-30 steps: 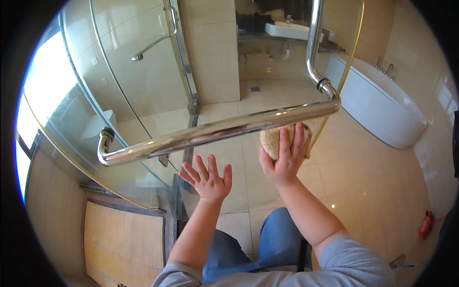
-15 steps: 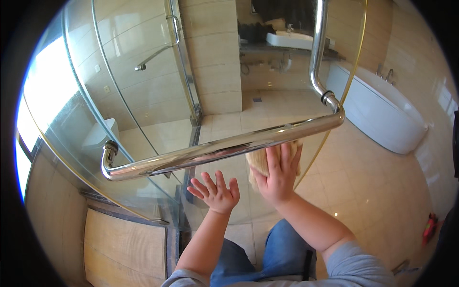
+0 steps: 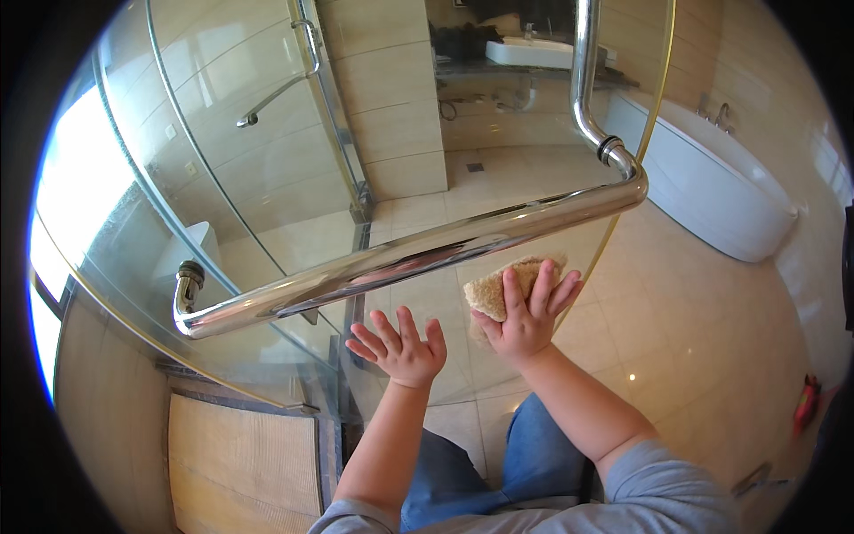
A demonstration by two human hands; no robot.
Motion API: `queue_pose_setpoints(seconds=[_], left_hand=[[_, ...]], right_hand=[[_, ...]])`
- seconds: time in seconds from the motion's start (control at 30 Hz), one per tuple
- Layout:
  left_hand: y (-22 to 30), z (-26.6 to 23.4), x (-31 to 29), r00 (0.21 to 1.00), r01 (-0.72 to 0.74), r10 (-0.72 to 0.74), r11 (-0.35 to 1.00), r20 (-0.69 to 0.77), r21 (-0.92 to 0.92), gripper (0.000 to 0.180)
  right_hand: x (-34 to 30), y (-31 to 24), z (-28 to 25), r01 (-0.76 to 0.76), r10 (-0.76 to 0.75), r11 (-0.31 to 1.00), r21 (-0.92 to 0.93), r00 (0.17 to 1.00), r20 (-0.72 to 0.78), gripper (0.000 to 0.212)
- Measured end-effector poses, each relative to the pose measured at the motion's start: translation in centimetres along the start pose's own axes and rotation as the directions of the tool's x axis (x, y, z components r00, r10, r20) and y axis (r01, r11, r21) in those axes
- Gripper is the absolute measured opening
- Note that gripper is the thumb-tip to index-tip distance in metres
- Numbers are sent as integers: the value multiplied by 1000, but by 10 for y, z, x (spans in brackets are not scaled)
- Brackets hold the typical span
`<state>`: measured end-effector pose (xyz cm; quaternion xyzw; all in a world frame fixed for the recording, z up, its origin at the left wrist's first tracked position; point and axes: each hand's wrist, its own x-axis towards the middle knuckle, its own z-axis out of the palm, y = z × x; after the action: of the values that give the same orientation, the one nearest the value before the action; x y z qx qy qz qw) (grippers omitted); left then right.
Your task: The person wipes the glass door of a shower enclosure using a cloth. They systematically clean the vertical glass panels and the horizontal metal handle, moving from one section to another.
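A beige fluffy cloth (image 3: 498,290) lies under my right hand (image 3: 525,325), whose fingers are spread over it and hold it flat against the glass door (image 3: 418,307). Both sit just below the long chrome handle (image 3: 409,249) that slants across the pane. To the left of the cloth, my left hand (image 3: 398,350) is raised with its fingers apart and nothing in it. Its palm faces the glass; whether it touches the pane I cannot tell.
A woven mat (image 3: 245,463) lies at the lower left. Beyond the glass are a white bathtub (image 3: 712,196) and a white basin (image 3: 534,53) on a dark counter. A small red object (image 3: 807,405) is at the far right.
My right hand and the cloth now sit slightly lower and further right relative to the handle, and more of the cloth shows. The left hand stays spread. The whole view has shifted slightly.
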<state>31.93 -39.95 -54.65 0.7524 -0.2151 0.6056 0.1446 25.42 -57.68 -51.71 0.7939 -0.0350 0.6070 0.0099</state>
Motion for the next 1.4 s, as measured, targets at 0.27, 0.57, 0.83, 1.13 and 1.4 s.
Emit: queue_pose_setpoints(seconds=[0.27,0.57,0.83,1.13,1.4], left_hand=[[6,0,0,1000,27,-27,999,12,-24,67],[3,1,-4,998,57,-57,998,1,-24,66],[6,3,-4,999,34,-34,999,5,-4,65],[4,7,-8,999,47,-47,999,-8,8,66],[6,7,-8,999,45,-45,999,-15,30,65]], right_hand=[[3,4,7,38,-18,988,148,991,-131,69],[-85,-6,25,35,-36,990,134,999,7,83],[47,-2,-8,-27,36,984,178,998,-48,66],[-13,3,14,13,-1,991,131,996,-89,67],[59,6,-11,-30,43,967,253,998,-47,59]])
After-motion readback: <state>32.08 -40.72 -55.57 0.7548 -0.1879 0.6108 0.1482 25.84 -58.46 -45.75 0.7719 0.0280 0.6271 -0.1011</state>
